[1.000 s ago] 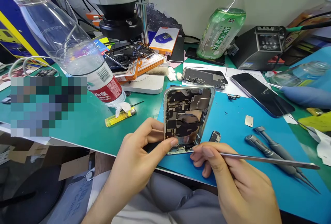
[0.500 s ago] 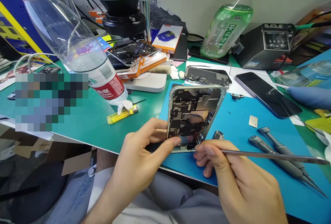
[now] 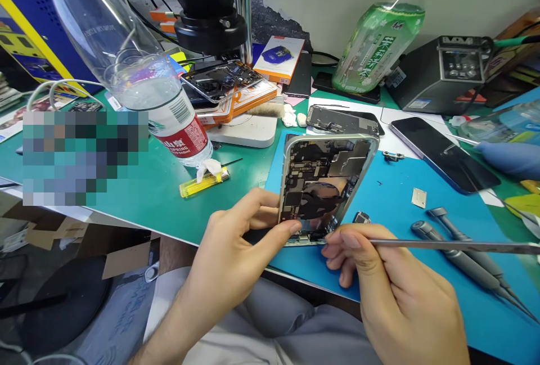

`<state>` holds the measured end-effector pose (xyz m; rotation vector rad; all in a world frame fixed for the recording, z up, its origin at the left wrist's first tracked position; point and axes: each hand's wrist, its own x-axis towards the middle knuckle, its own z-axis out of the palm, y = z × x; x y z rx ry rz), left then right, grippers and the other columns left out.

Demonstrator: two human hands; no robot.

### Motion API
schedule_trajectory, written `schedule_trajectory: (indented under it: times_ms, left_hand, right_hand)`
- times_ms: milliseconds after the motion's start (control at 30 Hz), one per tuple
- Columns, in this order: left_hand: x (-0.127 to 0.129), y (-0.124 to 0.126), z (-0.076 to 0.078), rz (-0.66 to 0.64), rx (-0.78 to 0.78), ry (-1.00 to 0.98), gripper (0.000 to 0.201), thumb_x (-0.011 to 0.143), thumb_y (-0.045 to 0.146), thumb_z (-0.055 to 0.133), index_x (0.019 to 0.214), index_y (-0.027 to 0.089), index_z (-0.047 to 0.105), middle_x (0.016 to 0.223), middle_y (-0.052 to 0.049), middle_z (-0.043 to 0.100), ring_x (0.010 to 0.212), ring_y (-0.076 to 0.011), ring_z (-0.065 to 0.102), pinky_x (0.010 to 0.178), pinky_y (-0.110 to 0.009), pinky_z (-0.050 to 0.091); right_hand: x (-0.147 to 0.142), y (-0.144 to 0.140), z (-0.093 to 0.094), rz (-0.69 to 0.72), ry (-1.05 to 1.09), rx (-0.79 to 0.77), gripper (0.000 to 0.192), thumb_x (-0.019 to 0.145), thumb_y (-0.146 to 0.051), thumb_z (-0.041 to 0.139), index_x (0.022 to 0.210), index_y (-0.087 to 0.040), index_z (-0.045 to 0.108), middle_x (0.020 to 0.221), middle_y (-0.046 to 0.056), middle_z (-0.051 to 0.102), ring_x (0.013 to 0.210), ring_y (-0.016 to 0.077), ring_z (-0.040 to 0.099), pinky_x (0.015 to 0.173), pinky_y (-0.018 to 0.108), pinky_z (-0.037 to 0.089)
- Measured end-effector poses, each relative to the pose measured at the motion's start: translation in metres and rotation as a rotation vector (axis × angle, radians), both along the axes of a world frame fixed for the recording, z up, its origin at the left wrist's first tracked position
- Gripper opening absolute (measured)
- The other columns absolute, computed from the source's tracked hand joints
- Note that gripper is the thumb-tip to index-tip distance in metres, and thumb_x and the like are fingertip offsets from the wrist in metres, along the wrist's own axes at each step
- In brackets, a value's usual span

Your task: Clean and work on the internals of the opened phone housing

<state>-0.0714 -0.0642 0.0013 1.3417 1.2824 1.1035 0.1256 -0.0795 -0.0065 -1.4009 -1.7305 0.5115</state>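
a person's left hand [image 3: 228, 252] props an opened phone chassis [image 3: 323, 188] on its lower edge at the near edge of the blue mat [image 3: 388, 207], thumb and forefinger grasping the frame's bottom left corner so the exposed boards face the camera. the right hand [image 3: 392, 292] has its fingers [image 3: 350, 239] clenched round long metal tweezers [image 3: 455, 246], tips meeting the connectors along the chassis's bottom edge while the shaft trails off toward the right edge of the worktop [image 3: 143, 202]. two grey screwdrivers [image 3: 459, 247] lie on the mat just beyond that hand, with a small loose part [image 3: 361, 218] just beside the chassis and a metal shield [image 3: 419, 197] further out on the mat. a clear water bottle [image 3: 139, 72] and a yellow lighter [image 3: 205, 181] stand and lie toward the left side of the worktop; a microscope [image 3: 211, 10] rises at the back edge over another open phone, and a dark handset [image 3: 442, 154] rests face up toward the right. a blue-gloved hand [image 3: 508, 157] of another person shows at the right edge. the risk here, by appearance: the chassis balances upright on a narrow edge, and a slip of the metal tips could tear a flex connector or scratch a board; the frame could also topple onto the loose part.
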Motion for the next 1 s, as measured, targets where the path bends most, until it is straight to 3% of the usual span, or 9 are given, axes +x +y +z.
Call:
schedule_trajectory:
  times_ms: [367,567,733,1000]
  left_hand:
    - [-0.0013,0.0012,-0.0033,-0.004,-0.005,0.007,0.009,0.097,0.029,0.077,0.100,0.025,0.069,0.091,0.006,0.082,0.086,-0.0147,0.080,0.071,-0.016,0.057]
    - [-0.0015,0.0008,0.0000,-0.008,-0.011,0.010,0.008,0.097,0.025,0.076,0.097,0.025,0.068,0.084,0.007,0.080,0.078,-0.0133,0.079,0.065,-0.015,0.054]
    - [-0.0013,0.0015,0.0001,-0.012,-0.015,0.013,0.007,0.097,0.026,0.075,0.098,0.024,0.068,0.089,0.005,0.082,0.083,-0.0157,0.080,0.067,-0.018,0.056]
    - [-0.0018,0.0021,0.0019,-0.004,-0.036,0.043,0.012,0.096,0.027,0.076,0.100,0.024,0.065,0.085,0.005,0.081,0.081,-0.0168,0.079,0.068,-0.020,0.053]
  right_hand:
    - [0.0006,-0.0005,-0.0024,0.063,0.030,-0.011,0.024,0.111,-0.029,0.053,0.095,-0.028,0.071,0.083,-0.004,0.073,0.065,0.0074,0.065,0.058,0.016,0.053]
    - [-0.0026,-0.0009,-0.0014,-0.002,0.032,0.001,0.026,0.111,-0.031,0.053,0.092,-0.026,0.070,0.080,-0.003,0.072,0.063,0.0080,0.065,0.057,0.017,0.053]
    - [-0.0057,-0.0014,-0.0007,-0.047,0.008,0.007,0.028,0.111,-0.033,0.054,0.090,-0.025,0.070,0.080,-0.001,0.073,0.062,0.0094,0.065,0.059,0.020,0.054]
    - [-0.0045,-0.0021,0.0036,-0.035,0.075,-0.089,0.032,0.110,-0.040,0.055,0.088,-0.025,0.073,0.080,0.000,0.073,0.062,0.0105,0.065,0.056,0.019,0.053]
